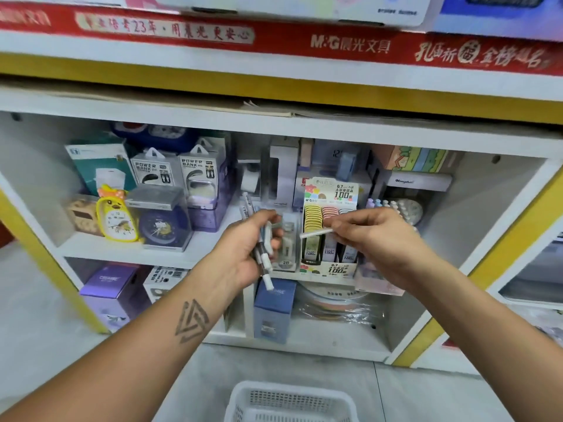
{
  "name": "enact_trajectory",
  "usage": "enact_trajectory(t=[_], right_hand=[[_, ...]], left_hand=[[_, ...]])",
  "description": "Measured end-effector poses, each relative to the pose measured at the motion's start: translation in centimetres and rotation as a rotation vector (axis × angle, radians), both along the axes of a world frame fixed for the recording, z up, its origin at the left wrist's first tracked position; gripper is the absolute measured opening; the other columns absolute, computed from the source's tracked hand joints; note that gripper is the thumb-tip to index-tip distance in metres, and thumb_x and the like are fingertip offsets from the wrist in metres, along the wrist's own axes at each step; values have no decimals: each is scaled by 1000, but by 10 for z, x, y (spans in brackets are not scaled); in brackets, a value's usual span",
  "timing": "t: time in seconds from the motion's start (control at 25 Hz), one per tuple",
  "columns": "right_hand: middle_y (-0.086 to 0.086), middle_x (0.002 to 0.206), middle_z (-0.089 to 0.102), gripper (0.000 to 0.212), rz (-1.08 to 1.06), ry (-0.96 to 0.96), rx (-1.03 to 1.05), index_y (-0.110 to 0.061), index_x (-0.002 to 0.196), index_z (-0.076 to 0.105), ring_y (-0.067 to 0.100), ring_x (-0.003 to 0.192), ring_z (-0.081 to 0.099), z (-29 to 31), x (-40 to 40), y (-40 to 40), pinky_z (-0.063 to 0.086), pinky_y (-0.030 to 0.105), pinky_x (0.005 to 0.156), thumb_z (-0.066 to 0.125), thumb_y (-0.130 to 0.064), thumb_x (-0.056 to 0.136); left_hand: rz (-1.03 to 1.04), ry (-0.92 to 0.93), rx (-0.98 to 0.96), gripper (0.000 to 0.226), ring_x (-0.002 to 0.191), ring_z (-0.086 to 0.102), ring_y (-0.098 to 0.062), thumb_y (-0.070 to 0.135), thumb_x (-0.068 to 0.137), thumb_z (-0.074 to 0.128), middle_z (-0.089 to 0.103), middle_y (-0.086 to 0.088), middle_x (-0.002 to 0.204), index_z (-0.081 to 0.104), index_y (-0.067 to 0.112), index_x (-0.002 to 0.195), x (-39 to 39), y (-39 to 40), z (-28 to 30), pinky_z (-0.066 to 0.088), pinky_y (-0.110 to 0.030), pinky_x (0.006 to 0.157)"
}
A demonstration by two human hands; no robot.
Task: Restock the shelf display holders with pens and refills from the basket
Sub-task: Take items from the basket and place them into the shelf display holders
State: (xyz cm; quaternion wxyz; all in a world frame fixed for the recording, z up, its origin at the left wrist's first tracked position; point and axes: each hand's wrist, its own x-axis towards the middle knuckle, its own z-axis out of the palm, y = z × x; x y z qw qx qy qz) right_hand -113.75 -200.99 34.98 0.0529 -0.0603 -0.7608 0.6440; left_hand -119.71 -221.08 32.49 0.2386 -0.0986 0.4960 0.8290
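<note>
While both arms reach toward the shelf, left hand (243,248) at nine o'clock gripping a bundle of pens (264,245), right hand (374,236) at three o'clock pinching one white pen (316,233) before the lead-refill display holder (330,226), white basket (291,403) at six o'clock.

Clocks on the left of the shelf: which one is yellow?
The duck-shaped clock, bright yellow with a white face, standing at the shelf's front edge. The clock touching its right side is dark blue and sits in a clear box.

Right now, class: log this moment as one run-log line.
left hand: grips pens | right hand: pinches refill | basket: below | stage: restocking
</note>
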Motion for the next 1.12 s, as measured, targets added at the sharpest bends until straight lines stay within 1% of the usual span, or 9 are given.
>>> enact_trajectory(t=[0.12,0.28,0.4,0.56,0.68,0.76,0.88,0.96,1.12], right_hand=[[2,101,77,22,3,127,192,-9,101,76,7,91,69,2,-9,-21,53,10,74,72,5,84],[0,101,75,27,17,215,263,-11,101,76,2,84,68,5,-28,-37,55,14,72,74,8,81],[-7,98,75,23,-47,237,356,-19,97,77,13,84,69,2,-49,-39,60,28,75,78,-2,82],[-5,74,74,7,-75,231,460,-27,82,76,12,66,70,-8,-73,-38,61,38,73,79,-22,84],[-9,58,65,17,-52,312,675,-25,73,71,7,50,62,-18,-87,-38,56,31,60,73,-29,90],[-5,60,64,21,-51,391,867,-20,73,67,12,58,60,-21,-97,-39,46,29,61,66,-20,94],[6,93,76,16,-74,441,1080,-11,103,74,26,87,68,-21,-107,-36,46,27,76,63,-6,93],[3,95,76,18,-67,411,1032,-14,108,72,25,88,68,-19,-108,-32,52,31,78,66,-9,92],[-8,86,72,6,-118,471,1047,-23,94,71,18,79,64,-13,-102,-28,52,34,70,70,-18,90]], left_hand=[[32,-21,-18,10,38,45,-10,18,93,58,58,-4,61,63,12,87,-6,-30,5,33,-16,37],[38,-27,-6,11,39,45,-10,18,94,57,57,-3,61,62,12,85,-12,-46,11,32,-16,38],[50,-50,-6,13,38,46,-10,19,95,58,59,-3,59,63,11,86,-20,-51,11,33,-16,39],[81,-90,-18,15,38,47,-10,21,94,59,59,-3,59,64,10,84,-38,-58,6,32,-17,41],[81,-127,-1,16,38,47,-10,21,94,60,59,-3,60,65,11,83,-50,-58,1,33,-16,40],[65,-147,21,17,38,47,-10,23,94,59,59,-3,59,64,12,82,-55,-57,-3,33,-15,40],[43,-163,39,14,38,47,-11,21,92,58,59,-4,59,62,12,84,-60,-53,-7,34,-15,40],[40,-171,42,11,38,48,-12,18,91,57,60,-5,59,61,11,85,-62,-51,-8,34,-15,39],[23,-185,63,14,39,52,-13,16,93,53,67,-10,66,58,10,82,-59,-46,-5,36,-15,36]])
